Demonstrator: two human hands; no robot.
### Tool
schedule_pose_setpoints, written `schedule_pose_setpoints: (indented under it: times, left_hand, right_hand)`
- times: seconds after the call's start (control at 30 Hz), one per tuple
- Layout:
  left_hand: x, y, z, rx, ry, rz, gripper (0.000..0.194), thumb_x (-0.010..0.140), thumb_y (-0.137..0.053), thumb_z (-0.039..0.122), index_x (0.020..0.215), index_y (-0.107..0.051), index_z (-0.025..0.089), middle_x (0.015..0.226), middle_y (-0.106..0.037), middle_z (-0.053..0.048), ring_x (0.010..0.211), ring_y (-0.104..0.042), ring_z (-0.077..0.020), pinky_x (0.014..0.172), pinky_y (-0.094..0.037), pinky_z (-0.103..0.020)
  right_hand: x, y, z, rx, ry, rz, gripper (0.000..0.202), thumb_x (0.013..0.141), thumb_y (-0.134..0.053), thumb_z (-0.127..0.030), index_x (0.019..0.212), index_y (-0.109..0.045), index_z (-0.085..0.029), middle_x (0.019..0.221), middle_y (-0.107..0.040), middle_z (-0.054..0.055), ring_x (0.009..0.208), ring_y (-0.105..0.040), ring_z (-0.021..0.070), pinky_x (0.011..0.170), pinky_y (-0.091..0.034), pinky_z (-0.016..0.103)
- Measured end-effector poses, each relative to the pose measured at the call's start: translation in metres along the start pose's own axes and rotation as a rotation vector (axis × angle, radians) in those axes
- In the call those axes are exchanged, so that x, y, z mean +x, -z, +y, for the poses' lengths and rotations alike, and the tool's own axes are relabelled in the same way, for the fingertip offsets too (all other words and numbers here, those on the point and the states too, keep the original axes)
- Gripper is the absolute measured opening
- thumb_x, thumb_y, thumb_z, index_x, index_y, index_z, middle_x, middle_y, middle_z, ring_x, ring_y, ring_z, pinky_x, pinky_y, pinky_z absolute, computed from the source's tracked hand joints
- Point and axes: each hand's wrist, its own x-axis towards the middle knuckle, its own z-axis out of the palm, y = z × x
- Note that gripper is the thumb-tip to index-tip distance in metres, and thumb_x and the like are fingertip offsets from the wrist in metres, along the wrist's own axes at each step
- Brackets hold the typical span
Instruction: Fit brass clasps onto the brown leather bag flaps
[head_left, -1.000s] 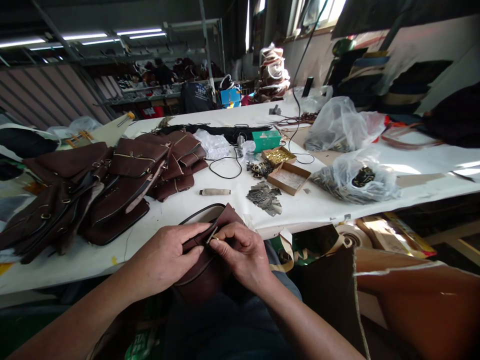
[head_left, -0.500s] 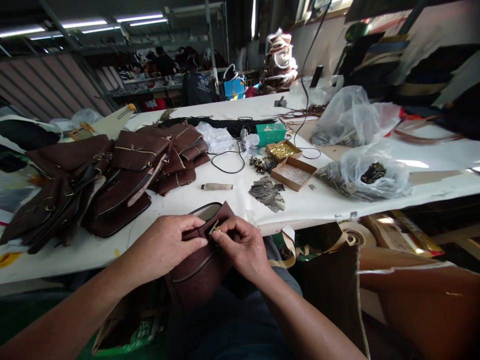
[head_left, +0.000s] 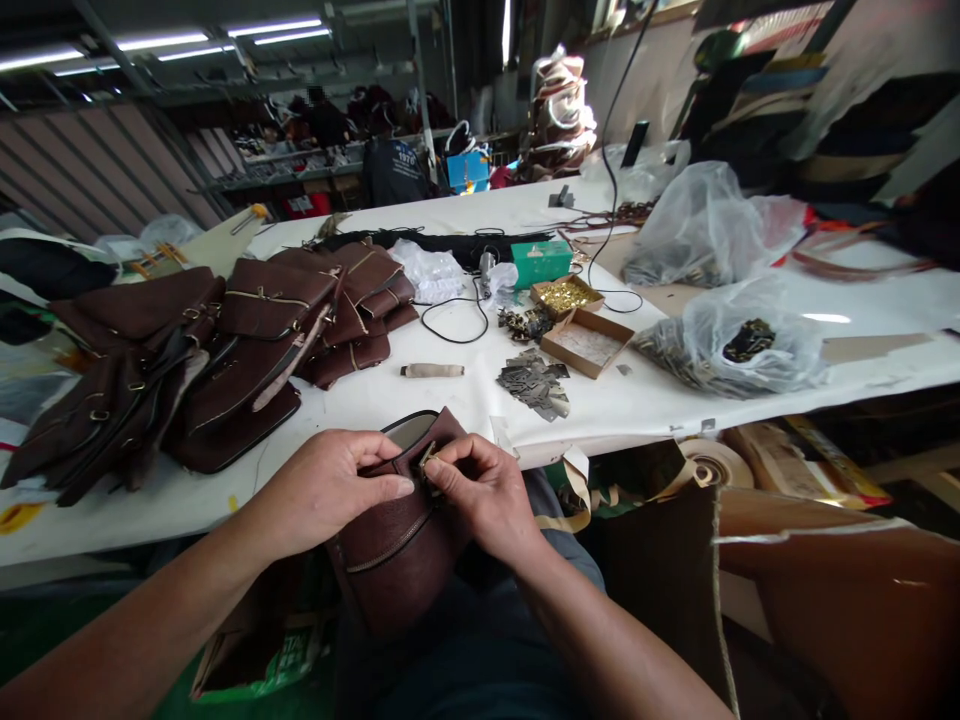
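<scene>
A dark brown leather bag piece [head_left: 397,570] with a curved zipper rests over my lap at the table's front edge. My left hand [head_left: 330,490] pinches its upper edge between thumb and fingers, beside the light-lined opening. Against the same edge, my right hand [head_left: 487,495] holds a small brass-coloured metal fitting [head_left: 427,458] between thumb and forefinger. The two hands are close together but apart. The fitting's lower part is hidden by the right fingers.
Brown leather bags [head_left: 277,300] lie piled on the white table [head_left: 450,430] at left. Beyond my hands are a wrapped rod [head_left: 433,370], flat metal plates [head_left: 534,383], a cardboard box [head_left: 587,343] and plastic bags [head_left: 739,340]. An open carton [head_left: 825,590] stands at lower right.
The view has shifted slightly. Both hands keep their hold on the leather, and the metal fitting has tilted a little between the right fingers.
</scene>
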Motion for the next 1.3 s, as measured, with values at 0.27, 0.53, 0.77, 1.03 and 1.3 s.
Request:
schedule_pose_setpoints:
  times: [0.27,0.53,0.77,1.03,1.3]
  left_hand:
    - [-0.001,0.013,-0.005,-0.182,0.053,-0.123,0.028,0.082,-0.081,0.042,0.099,-0.080,0.020,0.094,-0.084,-0.004,0.085,-0.075,-0.0223,0.075,-0.054,-0.029]
    - [0.002,0.017,-0.003,-0.207,0.056,-0.209,0.030,0.085,-0.080,0.043,0.101,-0.080,0.019,0.098,-0.084,-0.006,0.086,-0.075,-0.0228,0.077,-0.056,-0.031]
    - [0.001,0.014,-0.006,-0.194,0.068,-0.198,0.028,0.085,-0.080,0.041,0.100,-0.080,0.018,0.097,-0.083,-0.006,0.088,-0.075,-0.0222,0.077,-0.055,-0.030]
    - [-0.001,0.008,0.003,-0.132,0.069,-0.126,0.027,0.083,-0.079,0.043,0.093,-0.079,0.019,0.087,-0.082,-0.003,0.079,-0.073,-0.0211,0.069,-0.051,-0.028]
    - [0.000,-0.005,0.005,0.115,-0.042,-0.018,0.023,0.090,-0.070,0.039,0.102,-0.081,0.023,0.096,-0.083,-0.001,0.089,-0.075,-0.0233,0.077,-0.052,-0.030]
  right_hand:
    - [0.007,0.005,0.004,0.136,-0.125,-0.121,0.037,0.078,-0.093,-0.048,0.079,-0.071,-0.019,0.073,-0.071,0.000,0.065,-0.058,0.0132,0.063,-0.046,0.026]
    - [0.007,0.005,0.000,0.161,-0.105,-0.150,0.038,0.076,-0.094,-0.047,0.076,-0.070,-0.018,0.073,-0.072,0.000,0.066,-0.061,0.0131,0.067,-0.051,0.027]
    - [0.006,0.005,0.002,0.074,-0.076,-0.152,0.038,0.079,-0.091,-0.049,0.077,-0.070,-0.018,0.073,-0.072,0.000,0.064,-0.060,0.0132,0.064,-0.049,0.026]
    - [0.002,0.004,-0.001,-0.057,0.012,-0.102,0.030,0.085,-0.085,-0.042,0.077,-0.068,-0.019,0.072,-0.069,-0.001,0.064,-0.057,0.0130,0.063,-0.047,0.026]
    - [-0.001,-0.003,0.013,-0.238,0.151,0.040,0.026,0.090,-0.079,-0.036,0.075,-0.066,-0.020,0.075,-0.069,0.000,0.069,-0.061,0.0152,0.066,-0.048,0.027]
